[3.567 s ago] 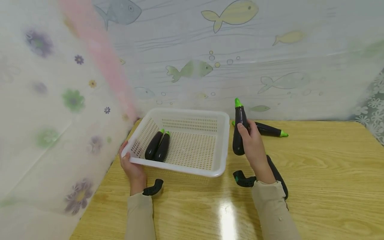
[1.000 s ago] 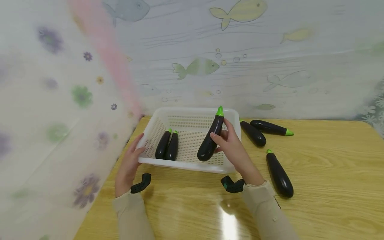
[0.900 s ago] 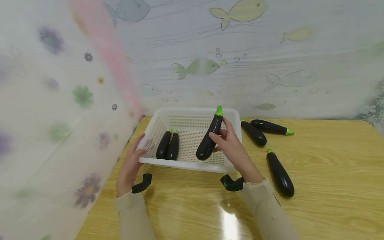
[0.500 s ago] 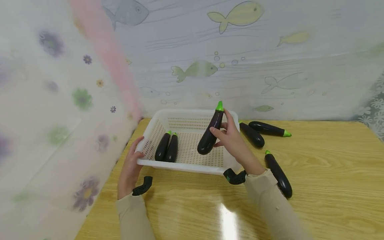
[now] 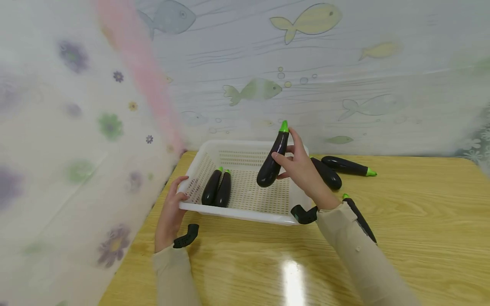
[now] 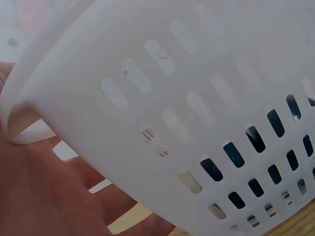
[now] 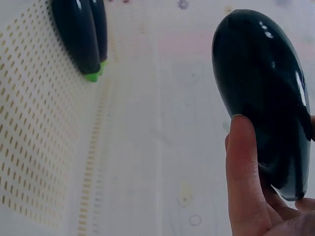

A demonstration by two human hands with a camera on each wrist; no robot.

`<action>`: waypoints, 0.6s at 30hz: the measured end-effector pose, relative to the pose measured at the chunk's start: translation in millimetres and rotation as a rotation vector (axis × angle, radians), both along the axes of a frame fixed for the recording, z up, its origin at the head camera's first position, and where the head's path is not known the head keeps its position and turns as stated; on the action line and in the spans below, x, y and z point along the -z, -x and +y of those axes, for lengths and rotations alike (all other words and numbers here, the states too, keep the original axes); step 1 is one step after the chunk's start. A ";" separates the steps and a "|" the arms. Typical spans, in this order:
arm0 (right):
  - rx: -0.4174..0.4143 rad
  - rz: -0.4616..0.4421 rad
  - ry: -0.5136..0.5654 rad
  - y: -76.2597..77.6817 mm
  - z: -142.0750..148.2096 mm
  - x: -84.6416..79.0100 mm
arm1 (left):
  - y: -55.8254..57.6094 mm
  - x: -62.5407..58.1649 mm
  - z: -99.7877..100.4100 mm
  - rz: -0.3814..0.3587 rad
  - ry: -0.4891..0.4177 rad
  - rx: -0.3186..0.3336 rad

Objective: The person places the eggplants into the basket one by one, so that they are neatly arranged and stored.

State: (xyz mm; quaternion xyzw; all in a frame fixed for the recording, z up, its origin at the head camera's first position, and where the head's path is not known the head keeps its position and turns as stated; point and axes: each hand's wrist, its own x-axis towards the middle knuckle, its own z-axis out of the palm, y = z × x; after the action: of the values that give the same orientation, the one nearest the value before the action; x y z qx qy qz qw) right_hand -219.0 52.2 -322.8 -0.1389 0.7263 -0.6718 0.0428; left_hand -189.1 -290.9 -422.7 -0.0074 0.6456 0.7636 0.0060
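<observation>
My right hand holds a dark purple eggplant by its side, thumb on the near face and fingers behind. The eggplant hangs tilted over the right half of a white plastic basket, green stem up; in the right wrist view its rounded end points up. My left hand grips the basket's front left corner, and the left wrist view shows the slotted basket wall against the palm and fingers. Inside the basket, two eggplants lie side by side at the left.
To the right of the basket, on the wooden table, lie three more eggplants: one beside the basket, one behind it, and one partly hidden by my right sleeve. A fish-print sheet hangs behind the table.
From right of the basket, my right hand has carried the eggplant left over it, then raised it slightly during the last second. My left hand keeps its grip on the corner.
</observation>
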 end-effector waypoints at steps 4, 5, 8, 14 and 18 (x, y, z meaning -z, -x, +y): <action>-0.020 -0.027 -0.035 5.1 -6.9 -4.6 | 0.4 0.3 1.6 0.001 -0.017 -0.007; -0.024 -0.036 -0.047 7.5 -9.2 -5.0 | 0.2 -0.3 1.9 0.000 -0.024 -0.010; -0.044 -0.039 -0.081 20.6 -14.3 2.6 | -0.2 -2.8 3.8 -0.001 -0.056 -0.008; -0.024 -0.039 -0.116 31.2 -21.8 10.2 | -0.2 -1.6 5.9 -0.042 -0.081 -0.011; -0.020 -0.039 -0.096 41.3 -25.2 16.3 | 0.2 -0.7 5.3 -0.046 -0.078 -0.034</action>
State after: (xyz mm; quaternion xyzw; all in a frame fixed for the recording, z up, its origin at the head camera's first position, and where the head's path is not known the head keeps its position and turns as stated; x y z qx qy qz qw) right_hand -260.4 27.0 -339.0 -0.1308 0.7554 -0.6382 0.0704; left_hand -189.3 -285.7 -422.0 -0.0356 0.6148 0.7878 0.0081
